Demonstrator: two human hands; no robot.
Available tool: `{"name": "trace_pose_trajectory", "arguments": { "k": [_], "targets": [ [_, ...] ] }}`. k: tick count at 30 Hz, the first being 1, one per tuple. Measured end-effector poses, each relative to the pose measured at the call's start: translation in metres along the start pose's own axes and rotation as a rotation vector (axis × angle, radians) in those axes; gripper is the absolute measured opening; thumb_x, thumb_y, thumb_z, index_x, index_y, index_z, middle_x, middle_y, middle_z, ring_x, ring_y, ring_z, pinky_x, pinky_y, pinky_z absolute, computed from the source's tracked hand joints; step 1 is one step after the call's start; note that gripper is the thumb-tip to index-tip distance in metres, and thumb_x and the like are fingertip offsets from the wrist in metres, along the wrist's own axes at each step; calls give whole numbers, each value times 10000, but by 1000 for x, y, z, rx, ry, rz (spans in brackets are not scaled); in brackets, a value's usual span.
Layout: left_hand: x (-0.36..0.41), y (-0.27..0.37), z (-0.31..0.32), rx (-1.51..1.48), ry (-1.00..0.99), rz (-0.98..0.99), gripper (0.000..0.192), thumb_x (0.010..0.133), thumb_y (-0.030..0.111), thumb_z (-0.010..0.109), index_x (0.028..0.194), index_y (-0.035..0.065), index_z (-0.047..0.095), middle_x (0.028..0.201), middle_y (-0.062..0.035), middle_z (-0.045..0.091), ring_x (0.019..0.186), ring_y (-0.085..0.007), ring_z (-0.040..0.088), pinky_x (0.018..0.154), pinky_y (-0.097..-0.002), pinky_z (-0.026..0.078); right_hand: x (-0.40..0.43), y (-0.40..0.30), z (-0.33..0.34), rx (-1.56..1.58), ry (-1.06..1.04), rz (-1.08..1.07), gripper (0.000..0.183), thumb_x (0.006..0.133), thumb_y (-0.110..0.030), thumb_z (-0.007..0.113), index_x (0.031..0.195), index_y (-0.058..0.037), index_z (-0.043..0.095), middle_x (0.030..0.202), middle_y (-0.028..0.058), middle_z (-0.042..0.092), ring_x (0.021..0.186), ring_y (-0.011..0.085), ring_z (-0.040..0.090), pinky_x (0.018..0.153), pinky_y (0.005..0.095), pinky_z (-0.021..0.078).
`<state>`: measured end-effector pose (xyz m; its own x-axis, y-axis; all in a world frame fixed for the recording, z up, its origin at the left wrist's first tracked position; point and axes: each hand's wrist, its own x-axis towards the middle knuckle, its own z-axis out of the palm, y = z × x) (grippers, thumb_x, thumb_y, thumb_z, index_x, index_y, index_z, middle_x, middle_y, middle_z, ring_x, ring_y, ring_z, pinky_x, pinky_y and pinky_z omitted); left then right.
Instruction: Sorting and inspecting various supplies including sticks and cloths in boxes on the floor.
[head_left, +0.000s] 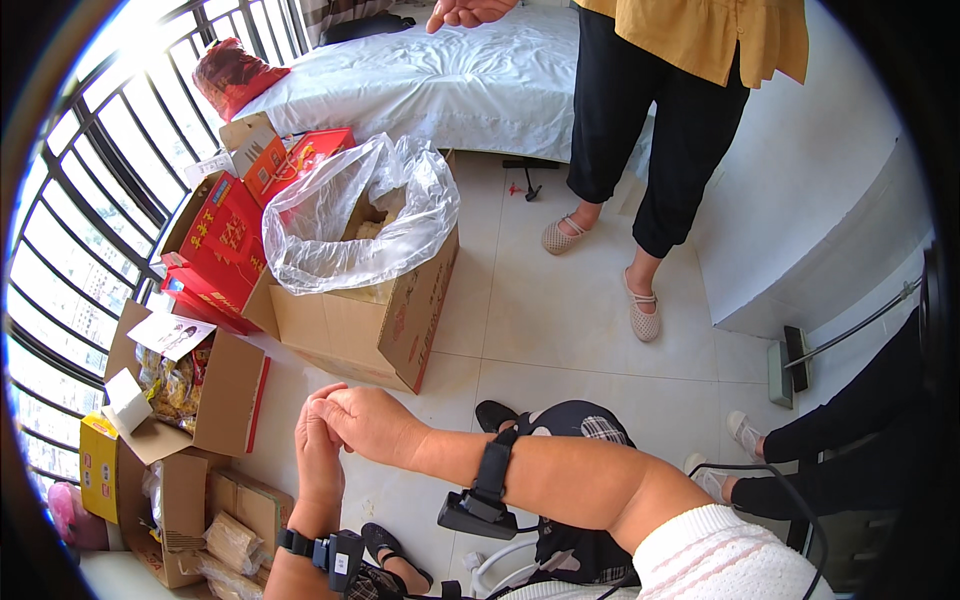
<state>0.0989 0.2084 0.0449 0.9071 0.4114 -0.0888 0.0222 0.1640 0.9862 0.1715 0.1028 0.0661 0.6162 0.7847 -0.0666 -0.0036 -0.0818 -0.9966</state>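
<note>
My left hand (319, 454) and my right hand (375, 424) are clasped together in front of me, above the tiled floor. Black straps with small devices sit on both forearms. No object shows between the palms, though their inner sides are hidden. Beyond them stands a large open cardboard box (337, 330), lined with a clear plastic bag (315, 262) that is folded out over its rim; pale pieces lie inside. To the left of my hands is an open cardboard box (232, 397) holding packaged snacks (176, 386).
Red gift boxes (225, 240) and smaller cartons line the railing. A bed (480, 97) with a pale cover stands at the back. One person (652, 112) stands beside it; another person's legs (817, 450) are at right, near a broom and dustpan (780, 375).
</note>
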Motion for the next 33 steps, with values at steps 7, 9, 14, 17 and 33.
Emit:
{"name": "trace_pose_trajectory", "arguments": {
  "k": [7,9,14,17,33],
  "targets": [
    [1,-6,-5,-41,11,-35,442,1019,358,294,1055,17,573,750,6,543,632,-64,481,538,-216,390,1,3,2,21,71,-99,319,974,-231,437,915,24,618,671,55,606,565,126,543,549,265,469],
    [0,-2,-3,-63,19,-54,457,1020,375,290,1043,18,574,737,10,537,633,-63,483,537,-217,390,1,3,2,32,71,-75,299,970,-216,443,944,24,619,690,59,619,571,124,549,553,263,472],
    [-1,3,6,-109,85,15,429,1014,383,329,1249,55,473,774,5,558,664,-48,483,579,-203,391,2,2,-1,-40,39,-65,211,927,-129,465,989,-3,623,773,98,658,631,170,597,602,287,488],
    [-4,1,-3,40,30,108,448,1009,352,363,1352,64,357,1088,-68,566,974,-119,551,862,-256,440,-1,0,0,-117,47,-122,199,887,-104,503,1029,-32,621,824,145,660,703,256,616,656,332,488],
    [1,-9,-6,87,2,83,273,996,270,455,1060,29,568,926,-3,582,841,-70,522,756,-208,441,1,9,1,-165,96,-110,123,829,-71,512,879,7,592,806,211,640,748,363,617,648,417,478]
  ]
}}
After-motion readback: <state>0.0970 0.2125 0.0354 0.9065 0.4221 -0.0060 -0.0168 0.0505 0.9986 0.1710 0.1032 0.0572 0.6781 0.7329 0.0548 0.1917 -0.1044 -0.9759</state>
